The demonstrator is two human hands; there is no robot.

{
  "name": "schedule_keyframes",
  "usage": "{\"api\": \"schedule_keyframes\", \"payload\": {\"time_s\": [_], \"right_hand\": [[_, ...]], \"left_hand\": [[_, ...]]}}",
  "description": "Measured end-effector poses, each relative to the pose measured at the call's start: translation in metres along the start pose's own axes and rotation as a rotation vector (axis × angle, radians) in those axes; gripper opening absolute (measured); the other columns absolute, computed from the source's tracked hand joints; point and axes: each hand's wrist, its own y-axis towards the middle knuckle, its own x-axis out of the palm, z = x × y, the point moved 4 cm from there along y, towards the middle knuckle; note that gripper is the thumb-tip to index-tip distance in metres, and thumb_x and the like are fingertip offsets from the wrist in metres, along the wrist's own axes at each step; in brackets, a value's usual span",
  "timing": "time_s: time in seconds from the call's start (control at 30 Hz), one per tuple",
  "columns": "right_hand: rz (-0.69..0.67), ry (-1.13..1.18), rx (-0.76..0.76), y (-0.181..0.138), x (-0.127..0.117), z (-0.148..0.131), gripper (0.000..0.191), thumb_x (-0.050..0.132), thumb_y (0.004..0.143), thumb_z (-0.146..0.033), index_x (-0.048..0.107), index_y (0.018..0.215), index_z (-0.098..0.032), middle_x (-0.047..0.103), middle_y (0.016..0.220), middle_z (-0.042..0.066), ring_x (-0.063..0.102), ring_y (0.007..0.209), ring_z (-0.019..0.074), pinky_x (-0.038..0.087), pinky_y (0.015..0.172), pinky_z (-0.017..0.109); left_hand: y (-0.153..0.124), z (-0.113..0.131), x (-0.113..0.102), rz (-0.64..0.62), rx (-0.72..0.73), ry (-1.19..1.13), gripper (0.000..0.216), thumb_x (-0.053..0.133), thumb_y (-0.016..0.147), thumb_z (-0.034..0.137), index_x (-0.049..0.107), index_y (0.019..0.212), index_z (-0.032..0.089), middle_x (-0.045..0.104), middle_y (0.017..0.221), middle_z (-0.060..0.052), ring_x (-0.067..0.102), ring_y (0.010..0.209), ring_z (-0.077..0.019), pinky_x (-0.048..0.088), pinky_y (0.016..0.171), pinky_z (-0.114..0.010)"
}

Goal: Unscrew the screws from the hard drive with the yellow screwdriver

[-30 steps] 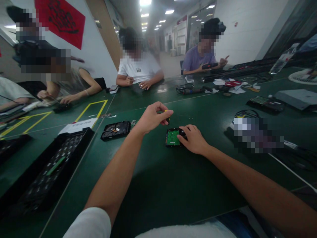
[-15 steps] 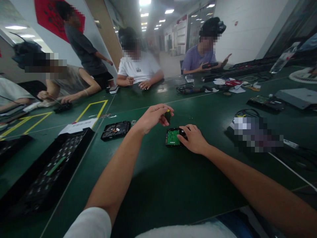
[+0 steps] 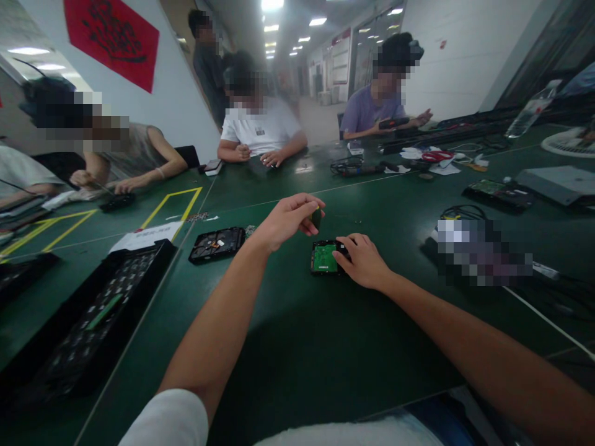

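Note:
My left hand [image 3: 297, 217] is closed around the dark green handle of a screwdriver [image 3: 317, 218], held upright just above the far edge of a hard drive [image 3: 324, 257]. Fingers cover much of the tool, and its tip cannot be made out. The drive lies flat on the table with its green circuit board facing up. My right hand [image 3: 362, 260] grips the drive's right side, the thumb near the board and the fingers over the black casing. To the left, by my left forearm, lies another hard drive [image 3: 217, 244].
A long black tray [image 3: 153, 260] stands at the left beside a paper sheet [image 3: 146, 236]. Small screws [image 3: 250, 230] lie beyond the left drive. Cables, a grey box [image 3: 558, 184] and a bottle [image 3: 532, 110] are at right. Several people sit across the green table [image 3: 288, 347].
The fingers of my left hand have shifted on the screwdriver handle, covering more of its yellow top. My right hand and the drive stay put. A standing person has moved right in the background.

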Motion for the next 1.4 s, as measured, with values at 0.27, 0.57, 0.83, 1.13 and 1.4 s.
{"api": "schedule_keyframes", "payload": {"time_s": [0.27,0.57,0.83,1.13,1.4], "right_hand": [[-0.004,-0.008,-0.006,-0.0003,-0.0005,0.0008,0.060,0.044,0.106,-0.060,0.056,0.151,-0.022,0.059,0.140,0.017,0.052,0.132,0.0355,0.045,0.110,0.052],[-0.015,0.035,0.025,0.0001,-0.0012,0.0015,0.060,0.042,0.106,-0.062,0.056,0.151,-0.024,0.059,0.140,0.017,0.052,0.132,0.0363,0.045,0.109,0.052],[-0.026,0.049,0.071,0.0031,-0.0040,-0.0022,0.056,0.051,0.102,-0.060,0.062,0.143,-0.024,0.060,0.138,0.017,0.054,0.128,0.0367,0.047,0.106,0.053],[-0.038,0.056,0.066,0.0019,-0.0039,-0.0019,0.058,0.051,0.102,-0.061,0.059,0.145,-0.024,0.059,0.140,0.017,0.053,0.131,0.0371,0.045,0.108,0.054],[-0.040,0.065,0.071,0.0024,-0.0008,0.0013,0.061,0.050,0.101,-0.065,0.058,0.147,-0.025,0.057,0.142,0.016,0.052,0.131,0.0369,0.045,0.109,0.054]], "left_hand": [[0.0005,-0.0004,0.0003,-0.004,-0.002,0.008,0.021,0.062,0.103,0.034,0.072,0.109,0.017,0.076,0.106,-0.008,0.071,0.065,-0.0108,0.056,0.058,-0.021],[0.0004,-0.0001,0.0008,0.003,0.002,0.011,0.021,0.063,0.103,0.034,0.073,0.109,0.016,0.075,0.105,-0.008,0.072,0.065,-0.0109,0.056,0.058,-0.021],[0.0014,-0.0022,-0.0001,-0.004,0.004,0.021,0.026,0.064,0.102,0.038,0.074,0.115,0.018,0.076,0.109,-0.008,0.071,0.066,-0.0106,0.057,0.059,-0.021],[0.0010,-0.0027,-0.0010,-0.016,0.003,0.046,0.031,0.065,0.100,0.045,0.075,0.116,0.020,0.075,0.112,-0.008,0.071,0.068,-0.0110,0.057,0.061,-0.022],[0.0006,-0.0015,-0.0002,-0.021,0.019,0.042,0.029,0.067,0.100,0.044,0.075,0.111,0.019,0.076,0.107,-0.008,0.070,0.066,-0.0107,0.056,0.059,-0.022]]}}
